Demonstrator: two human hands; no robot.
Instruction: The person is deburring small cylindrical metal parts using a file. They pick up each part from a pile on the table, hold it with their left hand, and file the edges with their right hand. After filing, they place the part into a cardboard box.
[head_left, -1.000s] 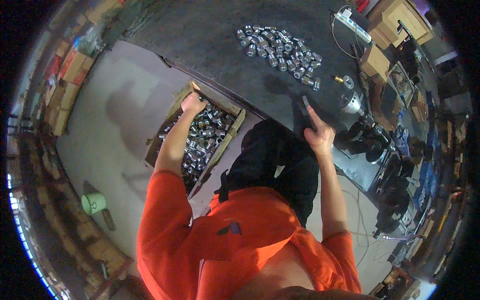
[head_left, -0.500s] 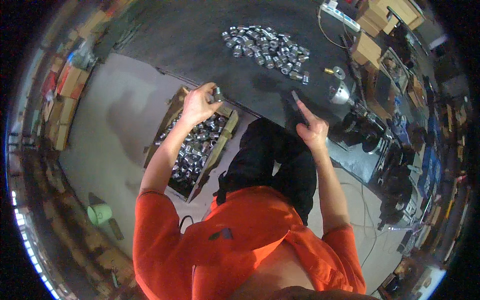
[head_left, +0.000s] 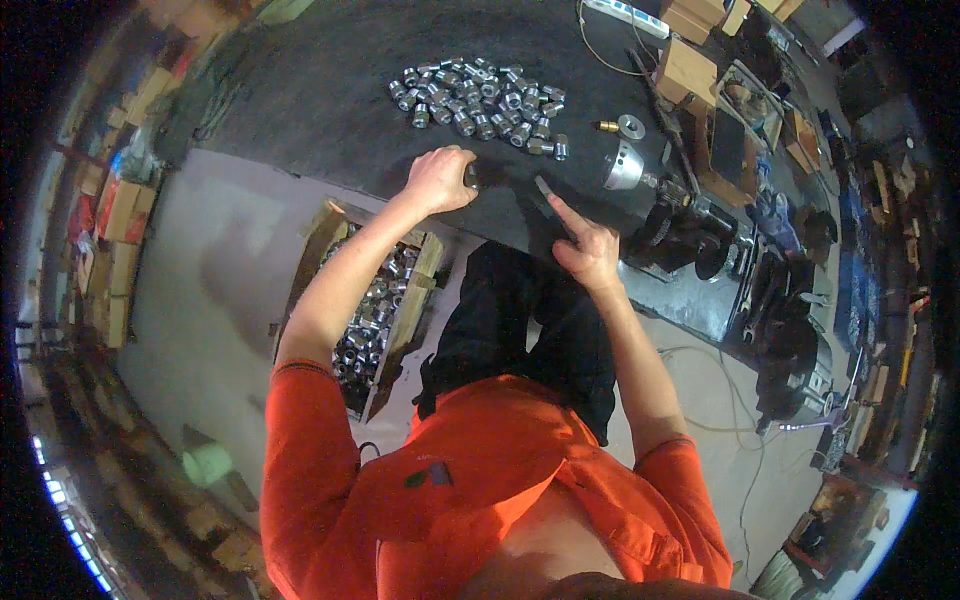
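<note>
I see my left hand (head_left: 438, 180) stretched forward from a nearly straight arm, resting on the near edge of the dark worktop (head_left: 300, 90). Its fingers are curled together around a small metal fitting (head_left: 470, 176), which sits at the thumb side of the fist, just on the worktop's edge. My right hand (head_left: 585, 245) is bent in at the elbow and rests at the same edge, further right; its fingers are spread apart, the forefinger pointing up along a thin dark strip (head_left: 545, 197) lying on the worktop, and it holds nothing.

Beyond the left hand, well apart from it, lies a heap of silver fittings (head_left: 478, 95). Between heap and hand the worktop is bare, so there is open room there. Right of the heap stand a small brass piece (head_left: 607, 127), a metal ring (head_left: 631, 126) and a round steel flange (head_left: 623, 168), near my right hand.

Below the worktop's edge, under my left forearm, a wooden crate (head_left: 405, 300) on the floor holds more fittings. The pale floor (head_left: 200, 300) left of the crate is open.
</note>
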